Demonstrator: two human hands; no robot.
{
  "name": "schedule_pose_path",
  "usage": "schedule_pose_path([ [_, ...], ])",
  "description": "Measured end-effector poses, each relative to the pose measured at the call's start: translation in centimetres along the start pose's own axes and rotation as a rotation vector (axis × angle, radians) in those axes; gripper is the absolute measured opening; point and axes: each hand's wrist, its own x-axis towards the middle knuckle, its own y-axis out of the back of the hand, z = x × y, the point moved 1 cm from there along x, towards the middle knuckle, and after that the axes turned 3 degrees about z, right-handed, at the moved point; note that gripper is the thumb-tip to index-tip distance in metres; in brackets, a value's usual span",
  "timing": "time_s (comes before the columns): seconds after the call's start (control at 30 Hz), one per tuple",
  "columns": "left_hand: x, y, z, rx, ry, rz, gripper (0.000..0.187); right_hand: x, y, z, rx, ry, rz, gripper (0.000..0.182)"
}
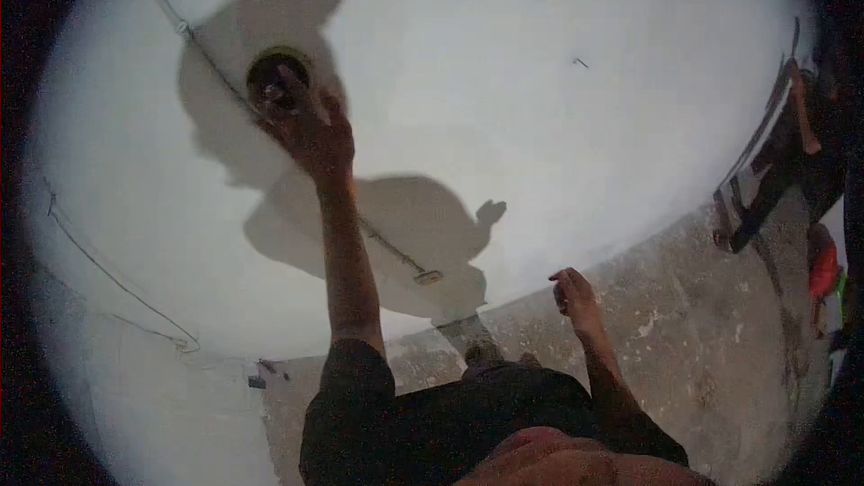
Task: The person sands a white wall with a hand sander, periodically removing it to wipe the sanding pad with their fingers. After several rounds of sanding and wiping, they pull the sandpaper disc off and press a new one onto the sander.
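My left hand (310, 130) is raised against a white wall (558, 108), its fingers closed around a dark round fixture (273, 75) with a pale rim mounted there. A thin conduit (387, 247) runs diagonally down the wall through the fixture to a small clip or box (428, 277). My right hand (574, 295) hangs lower, near where wall meets floor. Its fingers are curled in and nothing shows in them. My arm and body cast a big shadow on the wall.
Loose thin wires (117, 286) trail down the wall at the left, ending near small dark bits (257, 382). The bare concrete floor (702, 342) is stained. Boards and tools (765, 180) and a red object (823, 270) lie at the right edge.
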Motion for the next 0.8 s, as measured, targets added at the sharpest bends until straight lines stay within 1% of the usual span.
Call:
schedule_pose_path([
  [0.03, 0.6, 1.0, 0.8, 0.028, -0.022, -0.001, 0.064, 0.9, -0.2, 1.0, 0.000, -0.002, 0.016, 0.030],
  [0.1, -0.3, 1.3, 1.3, 0.039, -0.058, 0.001, 0.064, 2.4, -0.9, 2.8, -0.233, 0.399, 0.096, 0.035],
  [0.13, -2.2, 0.3, 0.5, 0.033, -0.021, -0.084, 0.065, 2.0, -1.5, 1.8, -0.221, 0.397, 0.118, 0.035],
  [0.17, -4.2, -0.7, -0.1, 0.028, 0.013, -0.167, 0.065, 1.5, -2.4, -0.1, -0.247, 0.362, 0.120, 0.040],
  [0.2, -7.0, -1.2, 0.3, -0.030, 0.000, -0.179, 0.065, 1.6, -3.1, -1.5, -0.270, 0.331, 0.123, 0.047],
  [0.23, -9.6, -1.6, 0.9, -0.086, -0.013, -0.192, 0.065, 2.5, -3.3, -2.1, -0.255, 0.337, 0.143, 0.047],
  [0.3, -12.0, -1.7, 0.8, -0.127, -0.085, -0.222, 0.065, 3.7, -4.1, -3.5, -0.439, 0.615, 0.154, 0.059],
  [0.33, -11.9, -1.4, 1.1, -0.152, -0.137, -0.255, 0.066, 4.5, -4.5, -4.5, -0.427, 0.614, 0.164, 0.059],
  [0.37, -11.1, -1.5, 0.9, -0.153, -0.147, -0.256, 0.066, 5.0, -5.0, -5.7, -0.468, 0.656, 0.159, 0.064],
  [0.4, -9.2, -1.0, 1.3, -0.066, -0.133, -0.236, 0.066, 5.5, -5.5, -6.7, -0.513, 0.693, 0.149, 0.068],
  [0.43, -7.6, -1.1, 2.1, 0.026, -0.117, -0.217, 0.067, 6.8, -5.6, -7.2, -0.508, 0.686, 0.142, 0.068],
  [0.47, -6.2, -0.3, 3.7, 0.034, -0.121, -0.212, 0.067, 7.1, -5.2, -7.4, -0.531, 0.729, 0.167, 0.070],
  [0.5, -4.2, 0.0, 4.0, -0.008, -0.126, -0.177, 0.067, 7.8, -6.1, -8.2, -0.567, 0.769, 0.189, 0.072],
  [0.53, -3.4, 0.1, 5.0, -0.046, -0.136, -0.141, 0.067, 8.5, -6.0, -8.1, -0.604, 0.730, 0.199, 0.076],
  [0.6, -3.0, -0.6, 5.5, -0.077, -0.132, -0.123, 0.067, 10.0, -7.3, -8.5, -0.603, 0.764, 0.213, 0.076],
  [0.63, -3.1, -0.2, 6.1, -0.116, -0.146, -0.097, 0.068, 10.4, -7.6, -8.6, -0.588, 0.801, 0.244, 0.077],
  [0.67, -4.2, -0.8, 6.0, -0.095, -0.148, -0.183, 0.070, 11.3, -8.0, -9.1, -0.589, 0.833, 0.242, 0.079],
  [0.7, -6.3, -0.6, 6.8, -0.093, -0.159, -0.182, 0.070, 11.4, -8.2, -9.2, -0.578, 0.833, 0.245, 0.079],
  [0.77, -10.4, -0.2, 8.0, -0.149, -0.275, -0.250, 0.070, 11.7, -8.8, -9.8, -0.594, 0.840, 0.260, 0.080],
  [0.8, -11.9, -0.3, 7.6, -0.157, -0.291, -0.246, 0.070, 11.8, -9.0, -9.4, -0.585, 0.841, 0.277, 0.080],
])
